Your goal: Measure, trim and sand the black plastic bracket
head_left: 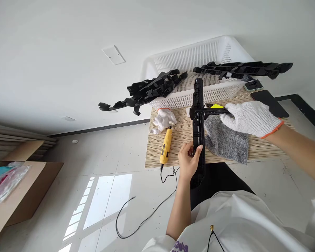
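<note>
A long black plastic part [198, 129] stands lengthwise over the table's front edge. My bare left hand [189, 159] grips it near its lower end, thumb on the right side. My right hand [248, 118], in a white knitted glove with an orange cuff, is closed on a black caliper [212, 111]. The caliper lies across the upper half of the part, its jaw end at the part's left side. A yellow rotary tool [166, 145] lies on the table to the left, beside a loose white glove [163, 120]. A grey cloth [227, 140] lies beneath the caliper and right hand.
Behind the striped table [153, 154] stands a white basket [178, 101], with black plastic parts [154, 89] over its left side and more parts [241, 69] at the right. Phones [270, 103] lie at the right. A cable runs on the floor; an open cardboard box [28, 192] is far left.
</note>
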A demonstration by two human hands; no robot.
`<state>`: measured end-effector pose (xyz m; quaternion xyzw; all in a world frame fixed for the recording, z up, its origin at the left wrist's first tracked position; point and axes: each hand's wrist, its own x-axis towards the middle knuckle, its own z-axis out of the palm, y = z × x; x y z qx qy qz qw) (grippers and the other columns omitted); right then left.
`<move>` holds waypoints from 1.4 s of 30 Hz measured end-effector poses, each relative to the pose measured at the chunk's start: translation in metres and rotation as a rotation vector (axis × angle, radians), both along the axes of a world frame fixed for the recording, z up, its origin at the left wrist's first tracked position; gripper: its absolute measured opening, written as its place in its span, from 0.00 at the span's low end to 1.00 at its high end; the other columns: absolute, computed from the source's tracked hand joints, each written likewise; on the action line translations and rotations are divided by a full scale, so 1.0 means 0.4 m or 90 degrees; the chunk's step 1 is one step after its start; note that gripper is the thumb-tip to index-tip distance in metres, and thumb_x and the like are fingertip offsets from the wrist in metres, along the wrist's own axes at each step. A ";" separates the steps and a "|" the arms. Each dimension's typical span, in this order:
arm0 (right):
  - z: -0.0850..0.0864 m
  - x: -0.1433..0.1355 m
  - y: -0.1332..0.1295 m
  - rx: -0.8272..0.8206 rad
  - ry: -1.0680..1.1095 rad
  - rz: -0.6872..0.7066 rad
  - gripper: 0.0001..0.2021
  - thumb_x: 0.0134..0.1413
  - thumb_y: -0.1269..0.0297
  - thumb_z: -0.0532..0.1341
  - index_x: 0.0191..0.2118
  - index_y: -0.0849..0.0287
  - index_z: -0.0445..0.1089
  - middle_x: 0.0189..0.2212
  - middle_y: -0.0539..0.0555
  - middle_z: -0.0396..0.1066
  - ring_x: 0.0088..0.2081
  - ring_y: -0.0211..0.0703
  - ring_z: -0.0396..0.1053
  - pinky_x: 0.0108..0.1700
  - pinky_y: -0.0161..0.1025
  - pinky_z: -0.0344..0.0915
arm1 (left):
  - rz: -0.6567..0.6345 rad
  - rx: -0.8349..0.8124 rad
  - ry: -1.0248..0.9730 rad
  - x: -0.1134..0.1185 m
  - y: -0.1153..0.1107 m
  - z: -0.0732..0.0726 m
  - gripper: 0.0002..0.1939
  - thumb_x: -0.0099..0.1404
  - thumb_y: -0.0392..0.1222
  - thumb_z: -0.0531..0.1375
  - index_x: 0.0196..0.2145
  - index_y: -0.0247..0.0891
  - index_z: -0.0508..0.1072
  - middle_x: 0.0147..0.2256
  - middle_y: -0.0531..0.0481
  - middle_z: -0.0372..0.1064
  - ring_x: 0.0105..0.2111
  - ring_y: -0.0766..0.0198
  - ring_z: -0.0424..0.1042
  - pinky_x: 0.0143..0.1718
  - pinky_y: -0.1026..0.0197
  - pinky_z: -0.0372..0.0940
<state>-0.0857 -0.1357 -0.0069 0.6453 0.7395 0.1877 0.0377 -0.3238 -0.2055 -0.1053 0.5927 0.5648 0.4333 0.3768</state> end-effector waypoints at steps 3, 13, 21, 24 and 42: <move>0.003 -0.001 0.000 -0.005 -0.003 -0.008 0.33 0.68 0.45 0.39 0.48 0.60 0.76 0.26 0.62 0.76 0.28 0.55 0.73 0.29 0.41 0.39 | -0.001 -0.003 0.002 -0.001 0.001 -0.001 0.19 0.68 0.60 0.64 0.38 0.40 0.81 0.27 0.53 0.59 0.29 0.65 0.61 0.31 0.62 0.60; 0.021 0.011 0.001 0.066 0.120 0.012 0.27 0.64 0.47 0.44 0.37 0.61 0.75 0.21 0.61 0.71 0.25 0.49 0.66 0.30 0.41 0.43 | 0.011 0.000 0.004 -0.001 0.003 0.000 0.19 0.68 0.59 0.64 0.37 0.40 0.80 0.27 0.53 0.58 0.29 0.65 0.61 0.31 0.61 0.60; -0.006 -0.128 -0.049 -0.282 0.621 -0.003 0.22 0.58 0.38 0.61 0.32 0.55 0.68 0.26 0.50 0.73 0.27 0.42 0.67 0.31 0.38 0.58 | -0.013 0.009 0.005 -0.003 -0.002 -0.002 0.17 0.68 0.58 0.65 0.37 0.40 0.80 0.27 0.54 0.58 0.29 0.65 0.60 0.31 0.62 0.59; -0.022 -0.166 -0.035 -0.311 0.610 0.076 0.24 0.64 0.44 0.56 0.25 0.57 0.62 0.21 0.50 0.66 0.26 0.39 0.61 0.31 0.37 0.56 | -0.036 0.001 -0.018 -0.008 -0.003 -0.009 0.18 0.68 0.58 0.65 0.40 0.40 0.79 0.29 0.53 0.61 0.30 0.64 0.61 0.33 0.61 0.60; 0.052 -0.051 0.056 0.063 0.520 0.038 0.20 0.68 0.47 0.54 0.34 0.57 0.71 0.25 0.52 0.61 0.28 0.41 0.57 0.34 0.40 0.51 | -0.213 -0.225 -0.300 -0.041 0.006 -0.017 0.35 0.67 0.59 0.66 0.64 0.42 0.62 0.46 0.44 0.74 0.32 0.62 0.82 0.33 0.60 0.79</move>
